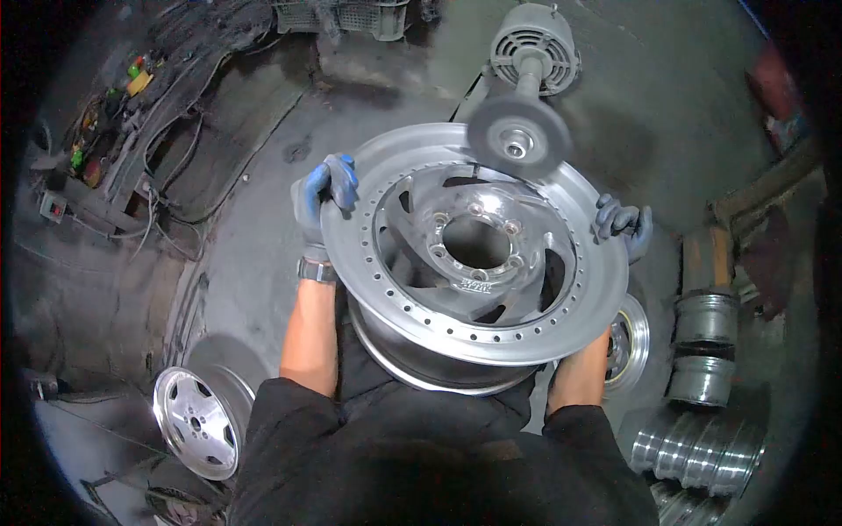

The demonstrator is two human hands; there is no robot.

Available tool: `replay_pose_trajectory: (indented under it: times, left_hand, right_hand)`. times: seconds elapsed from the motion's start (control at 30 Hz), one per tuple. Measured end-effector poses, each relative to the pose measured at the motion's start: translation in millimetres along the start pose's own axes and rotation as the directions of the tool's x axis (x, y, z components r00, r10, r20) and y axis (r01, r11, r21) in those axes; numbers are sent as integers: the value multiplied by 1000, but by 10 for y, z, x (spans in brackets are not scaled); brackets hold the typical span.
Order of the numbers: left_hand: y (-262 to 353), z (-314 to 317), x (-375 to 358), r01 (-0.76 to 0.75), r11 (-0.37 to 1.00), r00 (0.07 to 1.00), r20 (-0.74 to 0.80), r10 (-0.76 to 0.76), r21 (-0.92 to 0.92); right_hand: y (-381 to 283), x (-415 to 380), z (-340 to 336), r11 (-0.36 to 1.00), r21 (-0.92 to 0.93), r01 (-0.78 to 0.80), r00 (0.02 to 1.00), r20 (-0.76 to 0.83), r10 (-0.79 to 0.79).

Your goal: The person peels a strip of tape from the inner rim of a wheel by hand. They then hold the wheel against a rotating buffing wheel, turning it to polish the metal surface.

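A large silver wheel rim [421,329] is held up in front of my body, its spoked face turned up toward the camera. My left hand [324,195], in a grey and blue glove, has its fingers curled over the rim's upper left edge. At the right edge, my gloved right hand [624,226] grips the lip with bent fingers. A round buffing wheel [517,138] on a motor shaft overlaps the rim's top edge in this view. Behind it stands the grey motor [533,48].
Another silver rim [197,421] stands on the floor at lower left, and one more [627,342] is partly hidden behind my right forearm. Several rims [702,451] are stacked at lower right. Cables and a switch box [53,207] lie left; a plastic crate [342,19] sits at the back.
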State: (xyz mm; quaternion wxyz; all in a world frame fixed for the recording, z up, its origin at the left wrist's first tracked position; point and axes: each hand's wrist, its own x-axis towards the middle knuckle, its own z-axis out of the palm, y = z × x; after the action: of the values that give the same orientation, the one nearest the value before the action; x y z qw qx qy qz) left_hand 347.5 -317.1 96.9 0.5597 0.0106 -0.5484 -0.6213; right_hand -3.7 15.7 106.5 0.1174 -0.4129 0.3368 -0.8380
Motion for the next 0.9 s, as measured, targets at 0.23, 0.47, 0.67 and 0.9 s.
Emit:
replay_pose_trajectory:
  times: [0.23,0.47,0.67,0.9]
  left_hand:
    - [-454,-197,372,54,987,990,140,-33,-152]
    - [-321,-169,312,20,998,984,180,-8,-66]
    - [-441,-187,291,67,988,983,177,-42,-142]
    - [-362,-100,295,82,981,991,123,-61,-175]
  right_hand:
    - [-295,-259,380,984,-180,-11,984,-178,-21]
    - [-302,-213,371,988,-155,-10,992,-128,-10]
    - [-362,-220,492,984,-173,31,993,-107,-50]
    - [-356,-243,409,991,-126,38,996,-77,-48]
